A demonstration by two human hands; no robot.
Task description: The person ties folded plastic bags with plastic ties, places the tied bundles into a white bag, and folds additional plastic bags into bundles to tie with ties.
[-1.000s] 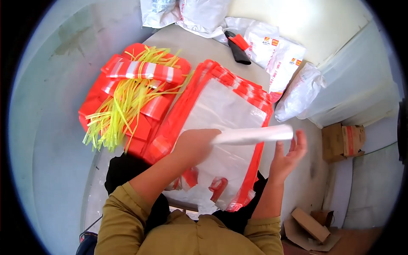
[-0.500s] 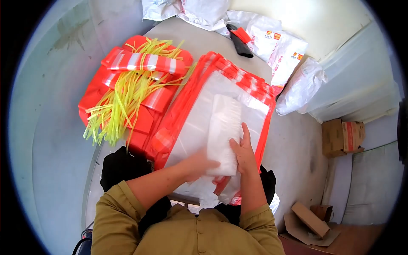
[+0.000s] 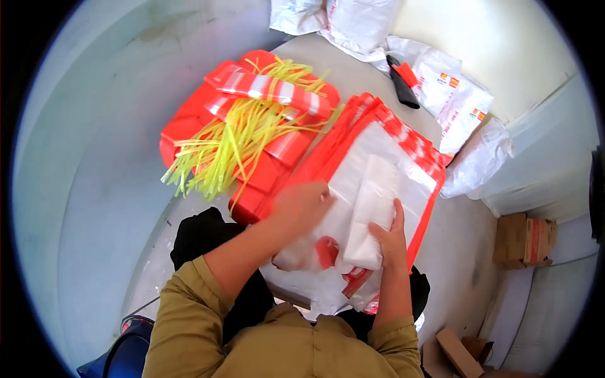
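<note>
A folded white plastic bundle (image 3: pixel 373 205) lies lengthwise on a stack of clear plastic bags with red edges (image 3: pixel 413 154). My right hand (image 3: pixel 391 238) grips its lower right side, the thumb on top and the fingers along the edge. To the left of the bundle, my left hand (image 3: pixel 302 205) hovers over the stack's left part, curled and slightly blurred; whatever its fingers may hold is hidden. Below the bundle are a red plastic piece (image 3: pixel 326 252) and crumpled clear plastic (image 3: pixel 324 290).
Yellow strips (image 3: pixel 233 138) lie across folded red-and-white plastic bundles (image 3: pixel 189 129) on the left. A black item with a red part (image 3: pixel 403 85) rests near white printed sacks (image 3: pixel 463 104) at the back. Cardboard boxes (image 3: pixel 513 239) stand at right.
The view has shifted, so everything sits further right and lower. My left hand has come off the bundle's lower end and moved up and left, its fingers curling. My right hand stays on the bundle.
</note>
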